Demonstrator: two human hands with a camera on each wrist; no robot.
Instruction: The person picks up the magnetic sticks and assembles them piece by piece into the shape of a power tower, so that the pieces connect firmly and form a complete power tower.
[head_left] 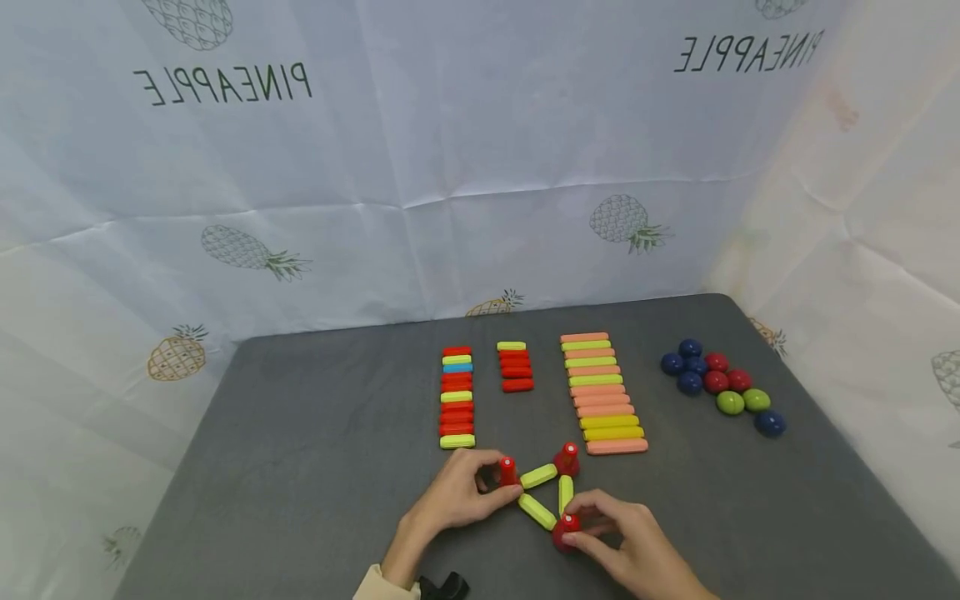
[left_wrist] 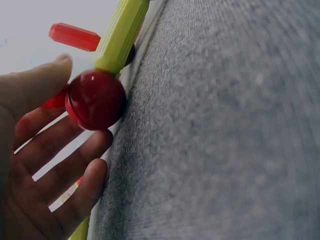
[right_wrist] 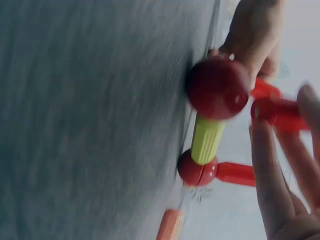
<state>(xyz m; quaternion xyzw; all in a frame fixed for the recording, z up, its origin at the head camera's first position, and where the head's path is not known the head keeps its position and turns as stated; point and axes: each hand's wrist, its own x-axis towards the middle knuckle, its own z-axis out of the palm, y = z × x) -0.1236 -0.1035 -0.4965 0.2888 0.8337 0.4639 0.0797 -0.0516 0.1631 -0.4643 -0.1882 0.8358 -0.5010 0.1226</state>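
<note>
A triangle of three yellow-green sticks (head_left: 538,512) joined to red balls (left_wrist: 96,100) lies on the grey table. A short red stick stands up at each corner. At the left corner, my left hand (head_left: 467,492) holds the upright red stick (head_left: 507,471) between thumb and fingers. My right hand (head_left: 626,537) pinches another red stick (right_wrist: 280,112) at the front corner's red ball (right_wrist: 217,87); whether the two are joined I cannot tell. Untouched at the far corner stands the third red stick (right_wrist: 236,173) on its red ball (right_wrist: 197,168).
Behind the triangle lie a column of red, yellow-green and blue sticks (head_left: 457,400), a shorter mostly red column (head_left: 516,367) and a column of longer orange and yellow sticks (head_left: 603,392). Blue, red and green balls (head_left: 716,382) sit at the right. A pineapple-print curtain (head_left: 450,150) hangs behind.
</note>
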